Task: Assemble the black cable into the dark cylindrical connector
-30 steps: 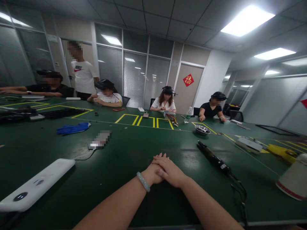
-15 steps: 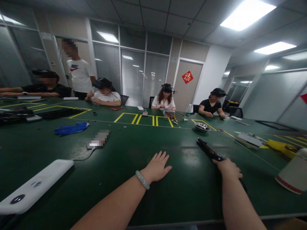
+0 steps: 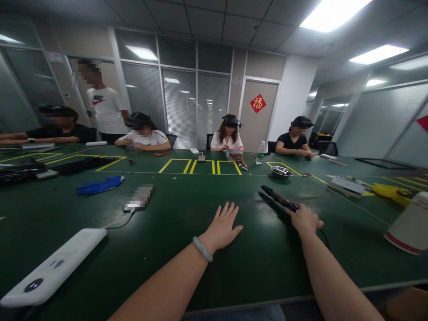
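Observation:
My right hand (image 3: 305,218) is closed around the rear of a long black electric screwdriver (image 3: 279,199). The tool points forward and to the left, its narrow tip raised a little over the table, and a dark cord trails from behind the hand. My left hand (image 3: 224,229) is palm down on the green table (image 3: 254,272), fingers spread, holding nothing. A pale bangle (image 3: 202,249) circles the left wrist. Between the two hands lies a strip of bare green tabletop.
At left are a white power strip (image 3: 55,269), a phone on a cable, and a blue glove (image 3: 100,185). Ahead stand a metal bowl (image 3: 281,172) and a water bottle (image 3: 260,154). A beige container (image 3: 409,225) is at right. Several people sit across the table; one stands.
My right hand has moved left with the electric screwdriver, whose tip now sits farther left. My left hand stays spread on the table. The view has tilted slightly.

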`<state>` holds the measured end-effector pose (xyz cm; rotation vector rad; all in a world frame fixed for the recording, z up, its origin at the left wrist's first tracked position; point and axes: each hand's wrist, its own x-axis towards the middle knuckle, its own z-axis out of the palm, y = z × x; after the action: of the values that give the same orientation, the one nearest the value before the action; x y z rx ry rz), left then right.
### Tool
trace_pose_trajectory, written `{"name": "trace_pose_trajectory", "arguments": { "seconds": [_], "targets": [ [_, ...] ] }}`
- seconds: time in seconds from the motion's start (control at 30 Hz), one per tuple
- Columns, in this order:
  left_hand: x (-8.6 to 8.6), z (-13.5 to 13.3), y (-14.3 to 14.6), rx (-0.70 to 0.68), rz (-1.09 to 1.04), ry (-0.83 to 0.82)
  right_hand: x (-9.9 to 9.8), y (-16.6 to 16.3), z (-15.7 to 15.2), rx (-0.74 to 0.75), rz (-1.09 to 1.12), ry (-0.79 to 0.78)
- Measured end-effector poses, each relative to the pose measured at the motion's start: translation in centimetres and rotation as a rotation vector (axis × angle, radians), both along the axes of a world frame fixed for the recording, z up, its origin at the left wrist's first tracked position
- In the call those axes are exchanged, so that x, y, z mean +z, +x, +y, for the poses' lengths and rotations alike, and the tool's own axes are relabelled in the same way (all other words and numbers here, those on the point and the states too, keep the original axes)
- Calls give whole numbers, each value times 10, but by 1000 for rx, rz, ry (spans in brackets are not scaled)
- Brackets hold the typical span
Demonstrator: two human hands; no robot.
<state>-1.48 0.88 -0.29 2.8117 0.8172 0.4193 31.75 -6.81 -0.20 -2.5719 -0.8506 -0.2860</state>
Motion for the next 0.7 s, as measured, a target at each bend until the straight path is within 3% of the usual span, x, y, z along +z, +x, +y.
{"name": "trace_pose_trajectory", "arguments": {
  "seconds": [0.23,0.4,0.57,0.7],
  "targets": [
    [25,-14,5,31,-165,202,6,-100,28,554,-102,101],
    [26,-16,5,4,-182,233,-5,-159,30,904,-82,71],
    [18,-13,6,40,-121,181,-20,-170,33,999,-23,32],
    [14,-11,8,47,-117,153,-14,-162,36,1015,2,-32]
  ]
}}
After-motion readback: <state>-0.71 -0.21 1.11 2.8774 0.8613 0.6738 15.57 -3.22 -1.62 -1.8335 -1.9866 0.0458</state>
